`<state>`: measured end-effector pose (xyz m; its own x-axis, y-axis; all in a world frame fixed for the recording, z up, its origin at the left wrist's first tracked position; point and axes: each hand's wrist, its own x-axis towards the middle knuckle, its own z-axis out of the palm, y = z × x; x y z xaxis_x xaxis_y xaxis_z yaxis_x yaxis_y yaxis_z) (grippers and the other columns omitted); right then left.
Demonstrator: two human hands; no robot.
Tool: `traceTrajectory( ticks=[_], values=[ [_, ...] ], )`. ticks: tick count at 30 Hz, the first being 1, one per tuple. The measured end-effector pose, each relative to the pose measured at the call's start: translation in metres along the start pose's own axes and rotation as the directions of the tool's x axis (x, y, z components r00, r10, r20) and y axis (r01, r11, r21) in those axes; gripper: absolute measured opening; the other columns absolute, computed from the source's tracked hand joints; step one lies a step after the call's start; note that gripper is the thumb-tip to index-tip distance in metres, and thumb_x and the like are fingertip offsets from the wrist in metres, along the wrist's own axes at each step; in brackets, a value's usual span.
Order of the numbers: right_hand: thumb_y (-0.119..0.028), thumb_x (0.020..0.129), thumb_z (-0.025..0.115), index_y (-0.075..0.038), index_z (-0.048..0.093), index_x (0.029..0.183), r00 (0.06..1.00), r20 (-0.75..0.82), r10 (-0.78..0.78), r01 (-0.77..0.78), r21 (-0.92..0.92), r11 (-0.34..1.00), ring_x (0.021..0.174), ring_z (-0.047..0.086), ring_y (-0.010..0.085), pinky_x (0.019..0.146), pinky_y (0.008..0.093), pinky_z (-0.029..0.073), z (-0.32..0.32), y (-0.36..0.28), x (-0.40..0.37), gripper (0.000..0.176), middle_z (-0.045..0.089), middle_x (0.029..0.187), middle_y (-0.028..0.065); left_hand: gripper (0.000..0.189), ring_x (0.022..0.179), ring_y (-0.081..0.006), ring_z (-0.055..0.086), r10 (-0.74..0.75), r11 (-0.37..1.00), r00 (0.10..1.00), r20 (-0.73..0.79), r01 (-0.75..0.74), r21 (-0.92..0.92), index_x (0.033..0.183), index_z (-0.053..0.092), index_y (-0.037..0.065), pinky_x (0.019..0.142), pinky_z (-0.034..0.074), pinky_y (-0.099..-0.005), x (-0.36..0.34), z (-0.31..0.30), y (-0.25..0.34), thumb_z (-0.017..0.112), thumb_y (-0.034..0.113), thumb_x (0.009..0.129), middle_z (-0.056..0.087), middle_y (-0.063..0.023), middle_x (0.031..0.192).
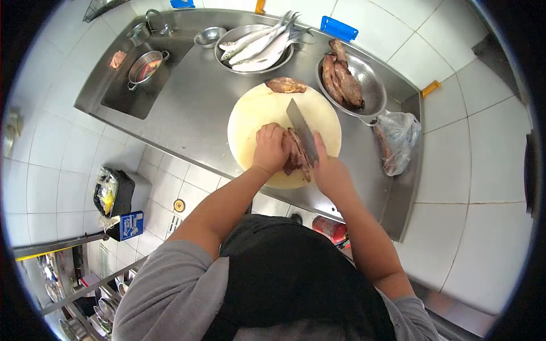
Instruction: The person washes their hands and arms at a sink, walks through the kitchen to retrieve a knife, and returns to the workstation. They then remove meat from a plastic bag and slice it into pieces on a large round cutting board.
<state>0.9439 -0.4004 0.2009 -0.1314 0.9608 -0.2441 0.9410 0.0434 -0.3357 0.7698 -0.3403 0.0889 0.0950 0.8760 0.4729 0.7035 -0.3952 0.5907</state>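
Observation:
A round pale cutting board (244, 119) lies on the steel counter. My right hand (331, 170) is closed round the grip of a wide-bladed knife (302, 129), whose blade points up and left over the board. Just left of the blade lies dark reddish meat (296, 154), cut into pieces. My left hand (271, 148) rests on the left side of this meat, its fingers bent and pressed together over it. Another browned piece of meat (285, 85) sits at the board's far edge, touched by neither hand.
Behind the board stands a bowl (256, 69) of whole fish (263, 48), with a small bowl (209, 37) beside it. To the right are a colander (372, 85) with large meat pieces (343, 79) and a plastic bag (401, 139). A sink (128, 94) is at left.

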Motion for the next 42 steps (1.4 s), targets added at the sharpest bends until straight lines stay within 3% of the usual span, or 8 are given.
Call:
traceTrajectory(
  ticks=[4, 9, 17, 19, 25, 29, 34, 42],
  values=[
    [-0.013, 0.091, 0.055, -0.022, 0.014, 0.156, 0.992, 0.06, 0.115, -0.118, 0.053, 0.992, 0.081, 0.064, 0.0445, 0.074, 0.0548, 0.048, -0.024, -0.006, -0.012, 0.078, 0.066, 0.084, 0.026, 0.021, 0.108, -0.0331, 0.052, 0.243, 0.966, 0.963, 0.114, -0.229, -0.122, 0.097, 0.062, 0.006, 0.094, 0.04, -0.0445, -0.006, -0.018, 0.01, 0.064, 0.016, 0.079, 0.058, -0.0136, 0.111],
    [-0.014, 0.091, 0.054, -0.022, 0.015, 0.156, 0.992, 0.068, 0.109, -0.112, 0.04, 0.993, 0.084, 0.064, 0.0463, 0.077, 0.0553, 0.048, -0.018, 0.006, -0.029, 0.076, 0.066, 0.09, 0.0285, 0.035, 0.106, -0.0295, 0.053, 0.542, 0.819, 0.747, 0.384, -0.573, -0.041, 0.102, 0.066, 0.009, 0.092, 0.041, -0.044, -0.032, -0.023, 0.039, 0.072, 0.02, 0.07, 0.057, -0.011, 0.113],
    [-0.014, 0.092, 0.054, -0.022, 0.015, 0.156, 0.985, 0.015, 0.175, -0.175, 0.11, 0.978, 0.085, 0.063, 0.049, 0.079, 0.0552, 0.05, -0.014, 0.025, -0.036, 0.075, 0.066, 0.09, 0.0304, 0.023, 0.105, -0.027, 0.055, 0.553, 0.813, 0.707, 0.441, -0.574, -0.1, 0.097, 0.065, 0.011, 0.088, 0.044, -0.0395, -0.028, -0.021, 0.042, 0.069, 0.015, 0.075, 0.058, -0.0075, 0.108],
    [-0.014, 0.092, 0.054, -0.023, 0.014, 0.156, 0.977, -0.028, 0.209, -0.206, 0.084, 0.975, 0.084, 0.064, 0.0492, 0.079, 0.0556, 0.049, -0.016, 0.037, -0.036, 0.076, 0.066, 0.088, 0.0303, 0.02, 0.101, -0.0309, 0.057, 0.451, 0.887, 0.83, 0.328, -0.378, -0.264, 0.096, 0.063, 0.008, 0.087, 0.045, -0.0423, -0.019, -0.025, 0.049, 0.067, 0.009, 0.076, 0.058, -0.0096, 0.103],
    [-0.013, 0.091, 0.054, -0.021, 0.013, 0.156, 0.967, -0.048, 0.249, -0.242, 0.119, 0.963, 0.083, 0.064, 0.0483, 0.079, 0.0561, 0.05, -0.027, 0.042, -0.043, 0.078, 0.066, 0.087, 0.0303, 0.01, 0.095, -0.0303, 0.06, 0.408, 0.875, 0.906, 0.11, -0.353, -0.332, 0.089, 0.066, 0.008, 0.084, 0.047, -0.0424, 0.039, 0.0, 0.061, 0.063, 0.009, 0.08, 0.06, -0.011, 0.093],
    [-0.013, 0.092, 0.052, -0.019, 0.009, 0.157, 0.972, -0.053, 0.228, -0.225, 0.052, 0.973, 0.083, 0.067, 0.0448, 0.077, 0.054, 0.053, -0.021, 0.05, -0.045, 0.078, 0.067, 0.091, 0.0285, 0.008, 0.09, -0.0307, 0.061, 0.547, 0.816, 0.738, 0.395, -0.576, -0.053, 0.086, 0.067, 0.007, 0.083, 0.048, -0.0416, 0.035, 0.039, 0.029, 0.064, 0.012, 0.081, 0.063, -0.0103, 0.092],
    [-0.016, 0.092, 0.052, -0.024, 0.013, 0.156, 0.956, 0.036, 0.292, -0.292, -0.002, 0.956, 0.083, 0.065, 0.0454, 0.078, 0.0553, 0.051, -0.02, 0.048, -0.056, 0.076, 0.067, 0.093, 0.028, 0.014, 0.092, -0.0316, 0.063, 0.344, 0.939, 0.909, 0.234, -0.327, -0.112, 0.09, 0.068, 0.004, 0.084, 0.05, -0.0427, 0.049, 0.014, 0.037, 0.066, 0.01, 0.077, 0.067, -0.0103, 0.09],
    [-0.006, 0.089, 0.046, -0.015, 0.009, 0.157, 0.984, 0.09, 0.151, -0.139, -0.131, 0.982, 0.08, 0.069, 0.0397, 0.072, 0.0501, 0.055, -0.015, 0.037, -0.043, 0.078, 0.069, 0.092, 0.0259, 0.015, 0.091, -0.0326, 0.062, 0.341, 0.94, 0.894, 0.29, -0.328, -0.093, 0.086, 0.067, 0.002, 0.086, 0.049, -0.0434, 0.035, 0.042, 0.028, 0.068, 0.012, 0.075, 0.066, -0.0128, 0.091]
  ],
)
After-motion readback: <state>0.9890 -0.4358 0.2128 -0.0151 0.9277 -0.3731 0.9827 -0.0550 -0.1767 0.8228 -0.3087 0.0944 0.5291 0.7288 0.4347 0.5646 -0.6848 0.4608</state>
